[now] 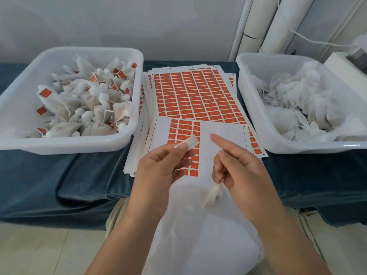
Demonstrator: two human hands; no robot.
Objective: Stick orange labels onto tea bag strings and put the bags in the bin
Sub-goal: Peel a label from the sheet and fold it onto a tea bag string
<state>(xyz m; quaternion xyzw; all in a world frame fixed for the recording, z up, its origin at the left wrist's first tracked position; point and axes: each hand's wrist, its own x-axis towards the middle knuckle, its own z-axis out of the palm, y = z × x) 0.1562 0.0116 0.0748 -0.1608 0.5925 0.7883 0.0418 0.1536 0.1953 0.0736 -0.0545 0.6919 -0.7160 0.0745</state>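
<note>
Our left hand (160,165) pinches a label (188,142); our right hand (238,167) grips a bag (213,192), forefinger straight, above the sheets (198,96).

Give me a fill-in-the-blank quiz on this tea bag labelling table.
The bin of labelled tea bags stands on the person's ____.
The label sheets lie ____ it and the other bin.
The left hand pinches a small white strip, while the right hand holds a hanging ____.
Missing: left; between; tea bag.
</note>
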